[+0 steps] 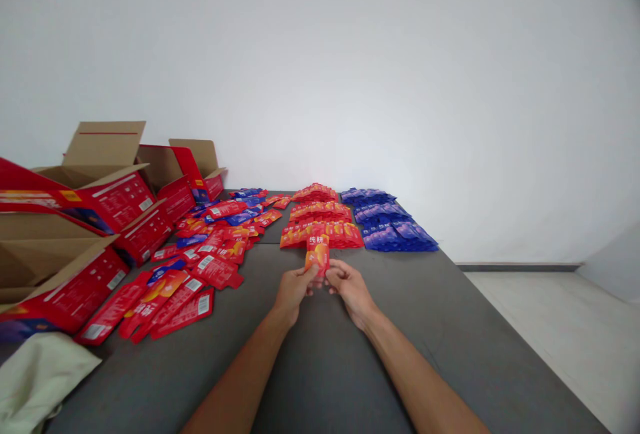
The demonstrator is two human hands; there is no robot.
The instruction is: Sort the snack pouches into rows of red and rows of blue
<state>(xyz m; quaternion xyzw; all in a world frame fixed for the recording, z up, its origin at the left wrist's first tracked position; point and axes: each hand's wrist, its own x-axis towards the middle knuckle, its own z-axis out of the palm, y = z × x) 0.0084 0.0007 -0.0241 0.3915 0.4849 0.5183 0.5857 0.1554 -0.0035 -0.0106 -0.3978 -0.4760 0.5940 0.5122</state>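
Both my hands meet over the middle of the grey table (450, 314) and hold one red-orange sachet (317, 252) upright by its lower edge. My left hand (294, 289) pinches its left corner, my right hand (347, 285) its right corner. Just beyond the sachet lie neat overlapping rows of red-orange sachets (320, 221). To their right lie similar rows of blue sachets (390, 224).
A loose heap of red and blue sachets (200, 261) spreads over the left of the table. Open red-and-brown cardboard boxes (75, 221) stand along the left edge. A pale cloth (35, 374) lies at the near left corner. A white wall rises behind.
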